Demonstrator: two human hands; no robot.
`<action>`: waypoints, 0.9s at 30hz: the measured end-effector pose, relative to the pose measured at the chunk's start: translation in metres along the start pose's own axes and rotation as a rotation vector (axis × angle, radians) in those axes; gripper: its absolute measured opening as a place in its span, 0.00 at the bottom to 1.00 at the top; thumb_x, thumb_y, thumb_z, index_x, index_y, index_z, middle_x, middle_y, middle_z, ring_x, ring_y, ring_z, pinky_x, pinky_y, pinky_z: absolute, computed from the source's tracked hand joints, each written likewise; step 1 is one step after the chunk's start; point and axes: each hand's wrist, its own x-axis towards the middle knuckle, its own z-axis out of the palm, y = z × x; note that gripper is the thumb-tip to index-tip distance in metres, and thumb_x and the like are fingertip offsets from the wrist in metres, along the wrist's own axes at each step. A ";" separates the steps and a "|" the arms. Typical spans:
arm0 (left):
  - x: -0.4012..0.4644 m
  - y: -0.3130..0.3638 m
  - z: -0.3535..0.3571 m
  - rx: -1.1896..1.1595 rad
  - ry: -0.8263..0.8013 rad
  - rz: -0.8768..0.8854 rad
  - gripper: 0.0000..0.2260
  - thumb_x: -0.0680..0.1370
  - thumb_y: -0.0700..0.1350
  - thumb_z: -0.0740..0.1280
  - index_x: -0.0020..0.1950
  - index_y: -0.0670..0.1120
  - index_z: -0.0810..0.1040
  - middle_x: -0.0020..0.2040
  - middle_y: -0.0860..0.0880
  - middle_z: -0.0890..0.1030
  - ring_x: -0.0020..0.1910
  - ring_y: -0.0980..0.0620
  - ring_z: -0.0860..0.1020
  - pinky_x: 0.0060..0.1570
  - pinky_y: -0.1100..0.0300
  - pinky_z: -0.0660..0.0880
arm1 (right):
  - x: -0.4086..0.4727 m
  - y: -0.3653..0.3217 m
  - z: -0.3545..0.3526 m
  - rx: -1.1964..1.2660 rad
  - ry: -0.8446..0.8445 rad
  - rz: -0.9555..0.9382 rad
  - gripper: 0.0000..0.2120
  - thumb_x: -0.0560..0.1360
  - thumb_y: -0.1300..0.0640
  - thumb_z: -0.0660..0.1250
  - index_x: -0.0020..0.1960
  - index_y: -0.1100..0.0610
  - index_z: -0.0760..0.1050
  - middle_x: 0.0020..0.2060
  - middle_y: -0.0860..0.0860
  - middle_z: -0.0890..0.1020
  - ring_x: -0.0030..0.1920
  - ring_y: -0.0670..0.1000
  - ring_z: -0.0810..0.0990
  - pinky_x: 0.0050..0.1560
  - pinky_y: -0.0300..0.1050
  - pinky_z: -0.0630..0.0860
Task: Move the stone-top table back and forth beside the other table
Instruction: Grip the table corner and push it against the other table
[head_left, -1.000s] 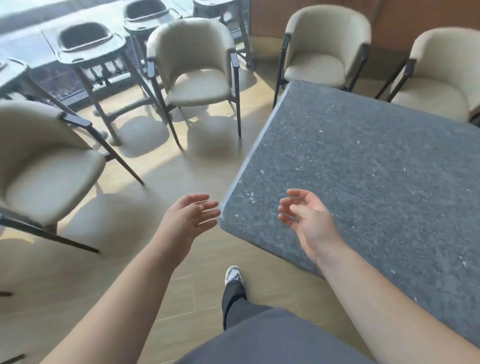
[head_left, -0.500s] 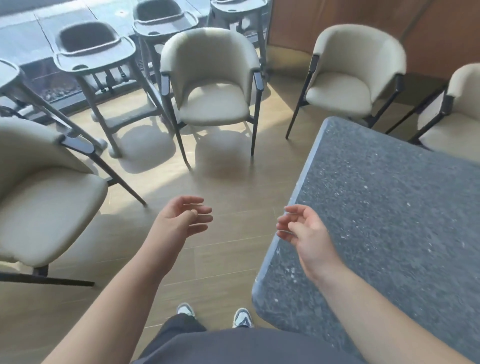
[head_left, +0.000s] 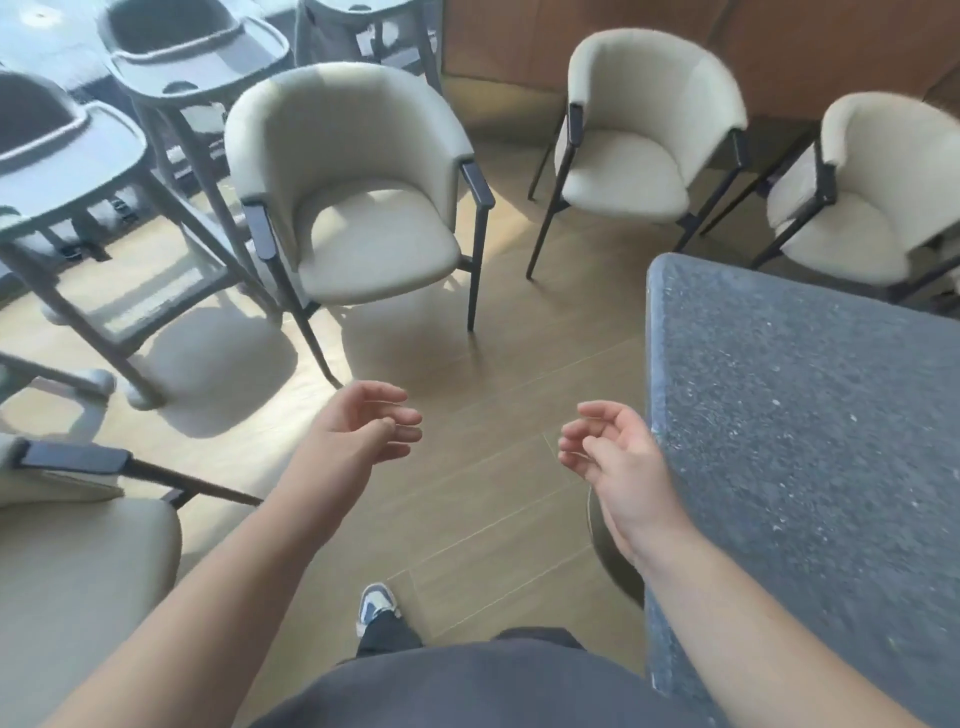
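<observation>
The stone-top table (head_left: 810, 415) fills the right side of the head view, a dark grey speckled slab with its left edge running down the frame. My right hand (head_left: 615, 462) hovers just left of that edge, fingers loosely curled and empty, not touching the stone. My left hand (head_left: 363, 431) is held out over the wooden floor further left, fingers apart and empty. No second table is in view.
A cream armchair (head_left: 358, 208) stands ahead on the floor, two more (head_left: 639, 135) (head_left: 872, 197) behind the table's far end. Grey high chairs (head_left: 156, 78) crowd the upper left. Another cream seat (head_left: 67, 587) sits at my lower left. My shoe (head_left: 376, 605) is below.
The view has swung left, so the table now lies further right. My right hand, earlier over the tabletop corner, is now off its left edge. Both hands stay empty.
</observation>
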 end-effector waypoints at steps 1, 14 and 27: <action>0.013 0.008 -0.006 0.005 -0.019 0.003 0.13 0.80 0.29 0.59 0.58 0.41 0.77 0.45 0.48 0.85 0.46 0.49 0.85 0.55 0.48 0.81 | 0.005 -0.005 0.009 -0.013 0.017 -0.014 0.19 0.77 0.76 0.52 0.56 0.59 0.74 0.41 0.53 0.81 0.41 0.48 0.81 0.44 0.41 0.81; 0.229 0.101 0.065 0.021 -0.256 0.045 0.15 0.72 0.39 0.63 0.57 0.43 0.79 0.46 0.48 0.86 0.47 0.48 0.85 0.49 0.56 0.82 | 0.175 -0.072 0.016 0.099 0.237 -0.095 0.19 0.77 0.75 0.53 0.55 0.57 0.75 0.40 0.49 0.82 0.41 0.47 0.82 0.46 0.42 0.80; 0.473 0.204 0.235 0.074 -0.378 0.042 0.11 0.79 0.32 0.62 0.58 0.42 0.78 0.47 0.46 0.85 0.47 0.46 0.84 0.52 0.50 0.81 | 0.434 -0.187 -0.037 0.119 0.333 -0.032 0.19 0.76 0.75 0.53 0.53 0.57 0.75 0.40 0.51 0.81 0.42 0.50 0.81 0.46 0.45 0.79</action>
